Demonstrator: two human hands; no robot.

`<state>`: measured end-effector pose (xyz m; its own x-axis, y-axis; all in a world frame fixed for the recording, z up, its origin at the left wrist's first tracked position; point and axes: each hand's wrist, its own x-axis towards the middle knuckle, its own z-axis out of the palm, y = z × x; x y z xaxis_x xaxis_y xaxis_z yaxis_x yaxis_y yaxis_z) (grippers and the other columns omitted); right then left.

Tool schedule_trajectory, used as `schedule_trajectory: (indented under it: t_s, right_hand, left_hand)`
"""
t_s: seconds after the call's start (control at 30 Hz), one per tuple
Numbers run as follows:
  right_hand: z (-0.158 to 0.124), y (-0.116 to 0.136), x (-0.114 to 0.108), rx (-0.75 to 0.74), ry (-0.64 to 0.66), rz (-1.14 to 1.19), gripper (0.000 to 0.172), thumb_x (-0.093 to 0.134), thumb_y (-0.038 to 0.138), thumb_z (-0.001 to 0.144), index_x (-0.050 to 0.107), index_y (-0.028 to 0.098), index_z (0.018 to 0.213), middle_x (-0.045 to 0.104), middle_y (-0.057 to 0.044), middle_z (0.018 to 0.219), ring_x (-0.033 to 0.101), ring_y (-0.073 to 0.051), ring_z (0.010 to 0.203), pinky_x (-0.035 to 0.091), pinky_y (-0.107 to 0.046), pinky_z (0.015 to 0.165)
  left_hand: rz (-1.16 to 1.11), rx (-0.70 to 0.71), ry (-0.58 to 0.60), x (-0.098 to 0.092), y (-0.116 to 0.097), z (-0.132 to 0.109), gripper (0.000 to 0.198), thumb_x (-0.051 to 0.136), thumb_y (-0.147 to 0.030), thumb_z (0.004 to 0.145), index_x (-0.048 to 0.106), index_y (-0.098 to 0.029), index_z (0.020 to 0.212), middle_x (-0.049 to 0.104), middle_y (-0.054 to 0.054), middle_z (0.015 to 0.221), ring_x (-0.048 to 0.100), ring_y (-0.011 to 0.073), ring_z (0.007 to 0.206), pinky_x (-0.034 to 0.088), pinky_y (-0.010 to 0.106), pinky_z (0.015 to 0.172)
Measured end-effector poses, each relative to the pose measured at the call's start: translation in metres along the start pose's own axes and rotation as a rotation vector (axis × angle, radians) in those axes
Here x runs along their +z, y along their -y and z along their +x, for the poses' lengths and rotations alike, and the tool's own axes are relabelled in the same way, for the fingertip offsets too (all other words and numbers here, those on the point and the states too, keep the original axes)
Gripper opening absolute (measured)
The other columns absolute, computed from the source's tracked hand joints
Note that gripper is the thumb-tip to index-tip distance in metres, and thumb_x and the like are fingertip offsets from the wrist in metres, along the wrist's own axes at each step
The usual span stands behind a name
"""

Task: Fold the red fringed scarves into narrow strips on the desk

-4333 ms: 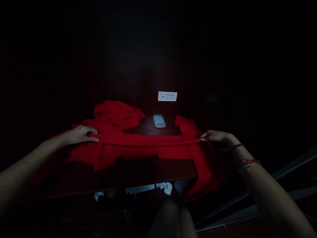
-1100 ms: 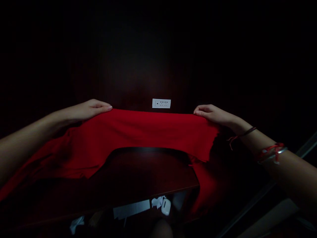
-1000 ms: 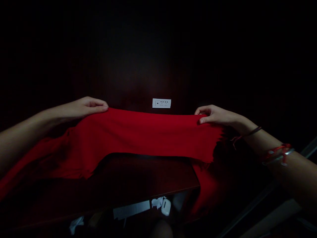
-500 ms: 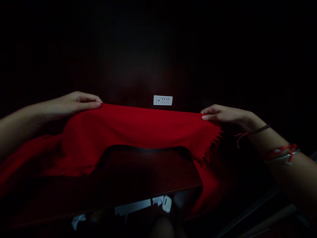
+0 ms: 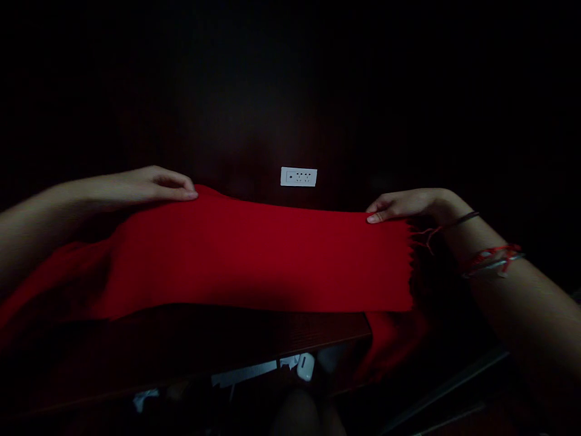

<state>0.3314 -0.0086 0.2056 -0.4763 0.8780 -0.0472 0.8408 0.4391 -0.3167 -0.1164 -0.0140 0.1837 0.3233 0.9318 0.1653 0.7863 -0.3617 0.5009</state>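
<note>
A red fringed cloth (image 5: 272,260) is stretched between my two hands over a dark wooden table (image 5: 318,332). My left hand (image 5: 157,184) pinches its upper edge at the left. The upper edge at the right, near the fringe, is pinched by my right hand (image 5: 399,204), whose thumb lies on the near side. The cloth's lower edge runs nearly straight across the table. More red cloth trails off at the far left, and another part hangs past the table's right corner.
A white socket panel (image 5: 298,177) is on the dark wall behind. Below the table's front edge show a small white case (image 5: 305,367) and some white papers (image 5: 247,372). Long pale strips (image 5: 447,390) lie at the lower right, in shadow.
The middle of the cloth has dropped and flattened, covering more of the table. My left hand has shifted slightly right. Both hands keep their pinch on the cloth.
</note>
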Motion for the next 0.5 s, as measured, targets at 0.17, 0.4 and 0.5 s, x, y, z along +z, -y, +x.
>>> schedule_trajectory:
  t_s: [0.17,0.4,0.5]
  right_hand:
    - [0.066,-0.027,0.053,0.14,0.205,-0.342,0.023,0.05,0.031,0.07,0.063,0.015,0.08,0.062,-0.004,0.078,0.056,-0.014,0.065,0.039,-0.02,0.055]
    - [0.095,-0.044,0.125,0.259,-0.008,-0.6,0.025,0.045,0.025,0.074,0.058,0.018,0.095,0.057,-0.01,0.096,0.052,-0.019,0.086,0.036,-0.027,0.071]
    - [0.092,-0.044,0.14,0.242,-0.178,-0.683,0.026,0.037,0.017,0.078,0.055,0.017,0.095,0.053,-0.013,0.1,0.044,-0.024,0.096,0.029,-0.039,0.079]
  left_hand:
    - [0.524,-0.041,0.205,0.068,0.031,0.058,0.026,0.049,-0.035,0.07,0.058,-0.012,0.073,0.059,0.001,0.067,0.049,0.0102,0.06,0.037,0.019,0.059]
    - [0.9,-0.249,-0.027,0.161,0.014,0.068,0.03,0.036,-0.012,0.076,0.055,-0.009,0.099,0.046,0.018,0.111,0.043,0.0285,0.099,0.03,0.039,0.078]
    - [0.829,-0.052,-0.142,0.185,-0.004,0.056,0.034,0.031,-0.02,0.08,0.047,-0.013,0.11,0.036,0.016,0.12,0.036,0.0276,0.106,0.028,0.039,0.082]
